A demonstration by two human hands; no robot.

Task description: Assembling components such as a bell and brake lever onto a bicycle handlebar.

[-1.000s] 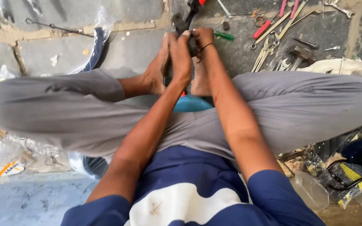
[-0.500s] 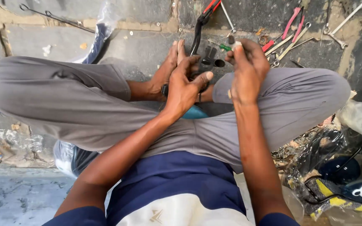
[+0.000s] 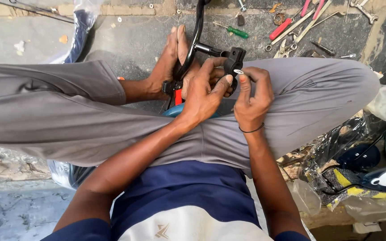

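Observation:
I sit cross-legged on a stone floor. A curved black metal bar (image 3: 197, 33) with a black clamp bracket (image 3: 236, 57) on its end rests between my bare feet (image 3: 174, 58). My left hand (image 3: 204, 91) grips the bracket and the bar's lower part from the near side. My right hand (image 3: 252, 96) pinches a small silvery washer-like piece (image 3: 238, 71) between thumb and forefinger, right against the bracket. A red and black part (image 3: 175, 90) shows under the bar near my left hand.
Hand tools lie on the floor ahead: a green-handled screwdriver (image 3: 235, 30), red-handled pliers (image 3: 287, 24), spanners (image 3: 362, 10). Plastic bags and dark bundles (image 3: 358, 165) crowd the right. A clear plastic bag (image 3: 74, 31) lies at the upper left.
The view came closer and lower. My hands moved down the black bar toward my lap, the left now wraps the bracket, and the right brought a small silvery piece to it.

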